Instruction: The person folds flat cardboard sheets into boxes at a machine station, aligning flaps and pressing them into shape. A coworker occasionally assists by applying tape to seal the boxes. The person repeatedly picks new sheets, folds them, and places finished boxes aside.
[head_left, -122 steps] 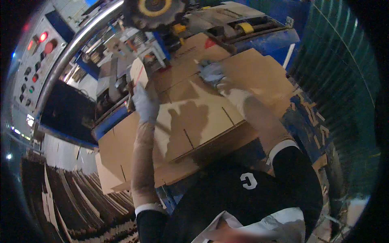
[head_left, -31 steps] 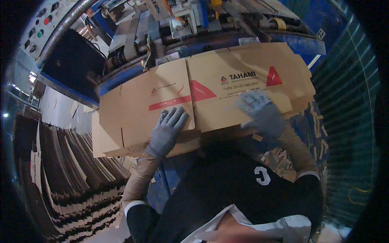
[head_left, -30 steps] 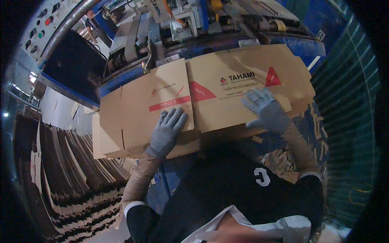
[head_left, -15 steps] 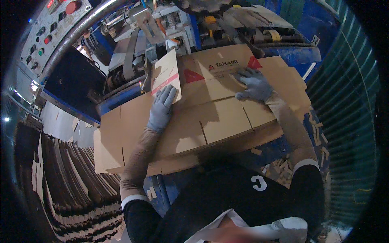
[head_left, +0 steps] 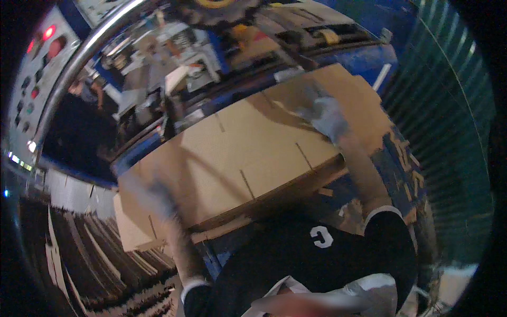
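A stack of flat brown cardboard box blanks [head_left: 232, 148], slotted along its edges, lies across the front of the machine. Over the stack's right half is my right hand [head_left: 326, 115] in a grey glove, its fingers stretched out and nothing visible in them. Whether it touches the top sheet I cannot tell. My left hand [head_left: 152, 198], gloved too, is over the left end of the stack. Motion smears its fingers, so their shape does not show.
Ahead stands a machine with a blue frame [head_left: 364, 61] and a dark toothed wheel [head_left: 216, 6]. A control panel [head_left: 39, 74] and a metal rail [head_left: 79, 63] are at left. Upright cardboard sheets [head_left: 100, 253] crowd the lower left. Green corrugated sheeting [head_left: 449, 132] rises at right.
The printed cardboard piece under my hands has left the stack top, baring plain slotted cardboard. My left hand has moved left and nearer to me; my right hand has shifted slightly left. The view has turned.
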### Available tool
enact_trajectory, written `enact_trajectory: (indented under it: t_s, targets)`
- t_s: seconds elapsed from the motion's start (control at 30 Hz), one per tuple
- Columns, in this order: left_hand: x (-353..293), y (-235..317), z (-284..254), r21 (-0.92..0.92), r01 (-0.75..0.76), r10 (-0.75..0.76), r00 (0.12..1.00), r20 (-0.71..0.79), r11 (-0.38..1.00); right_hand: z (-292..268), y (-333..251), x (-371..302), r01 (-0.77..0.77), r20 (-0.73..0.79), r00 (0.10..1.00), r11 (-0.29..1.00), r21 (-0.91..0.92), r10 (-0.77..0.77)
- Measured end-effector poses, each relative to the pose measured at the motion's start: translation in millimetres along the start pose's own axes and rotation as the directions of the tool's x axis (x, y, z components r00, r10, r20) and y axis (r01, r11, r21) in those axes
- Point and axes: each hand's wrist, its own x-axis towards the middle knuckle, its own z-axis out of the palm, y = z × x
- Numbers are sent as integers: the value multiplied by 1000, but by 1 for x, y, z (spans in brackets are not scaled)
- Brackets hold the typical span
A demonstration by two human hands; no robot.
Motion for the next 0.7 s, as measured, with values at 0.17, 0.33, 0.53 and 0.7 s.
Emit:
enact_trajectory:
  t_s: [0.17,0.33,0.53,0.7]
  targets:
    - [-61,-108,-110,41,920,-851,377,-366,390,-10,77,-124,-376,-679,706,919,-118,202]
    - [-88,-188,-115,608,604,-749,662,-23,515,33,121,-129,-421,-502,850,777,-468,158]
    - [-57,-146,-131,198,689,-689,720,-79,697,-11,91,-111,-465,-452,872,611,-641,189]
    - [-11,-137,-140,-699,520,-767,639,-64,491,-40,53,-73,109,-636,576,722,683,514]
